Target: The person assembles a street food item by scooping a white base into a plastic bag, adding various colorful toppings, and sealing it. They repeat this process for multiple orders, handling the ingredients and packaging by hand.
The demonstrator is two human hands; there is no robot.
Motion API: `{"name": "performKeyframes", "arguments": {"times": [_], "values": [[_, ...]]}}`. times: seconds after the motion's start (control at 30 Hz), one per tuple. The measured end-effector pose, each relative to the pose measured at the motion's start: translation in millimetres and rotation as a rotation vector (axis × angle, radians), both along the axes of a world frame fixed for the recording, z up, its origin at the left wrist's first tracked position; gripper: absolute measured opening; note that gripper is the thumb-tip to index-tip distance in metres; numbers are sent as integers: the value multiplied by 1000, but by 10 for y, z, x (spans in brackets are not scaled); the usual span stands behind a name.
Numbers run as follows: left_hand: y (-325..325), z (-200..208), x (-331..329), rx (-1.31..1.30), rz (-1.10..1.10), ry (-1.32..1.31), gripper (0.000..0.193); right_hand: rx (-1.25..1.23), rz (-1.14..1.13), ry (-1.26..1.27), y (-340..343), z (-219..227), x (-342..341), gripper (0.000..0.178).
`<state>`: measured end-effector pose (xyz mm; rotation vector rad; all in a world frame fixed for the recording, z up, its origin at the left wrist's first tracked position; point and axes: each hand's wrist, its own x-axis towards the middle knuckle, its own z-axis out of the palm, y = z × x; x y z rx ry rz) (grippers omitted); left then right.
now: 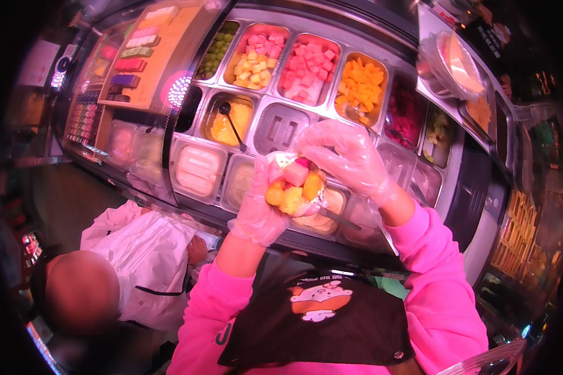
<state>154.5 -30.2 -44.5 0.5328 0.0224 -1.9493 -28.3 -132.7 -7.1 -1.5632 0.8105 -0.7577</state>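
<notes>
Clear cup of yellow, pink and orange fruit chunks [296,187] sits chest-high over the counter edge | gloved left hand [261,203] clamped around it | gloved right hand [346,156] on top, fingers curled onto fruit | steel tubs of cut fruit [306,65] behind | person in white jacket [145,256] lower left

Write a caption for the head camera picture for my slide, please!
Gloved left hand holds a fruit-filled wrap while gloved right hand adds toppings.

steel topping counter [331,28], far tray of orange fruit cubes [361,81], tray of pink cubes [309,65], spoon in yellow tray [233,125], person in white near left [147,250]
</notes>
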Motion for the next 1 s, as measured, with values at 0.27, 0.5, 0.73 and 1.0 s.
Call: {"name": "performKeyframes", "arguments": {"times": [0.27, 0.5, 0.73, 1.0], "values": [[128, 101, -366, 42, -133, -80, 75, 0, -31, 218, 67, 26, -536, 21], [186, 138, -514, -17, -199, 9, 75, 1012, -42, -223, 545, -163, -869, 28], [171, 179, -586, 33, -110, -179, 75, 1083, -105, -424, 699, -158, -1019, 27], [126, 221, -524, -33, -118, -194, 80, 993, -302, -514, 883, -141, -848, 19]]}}
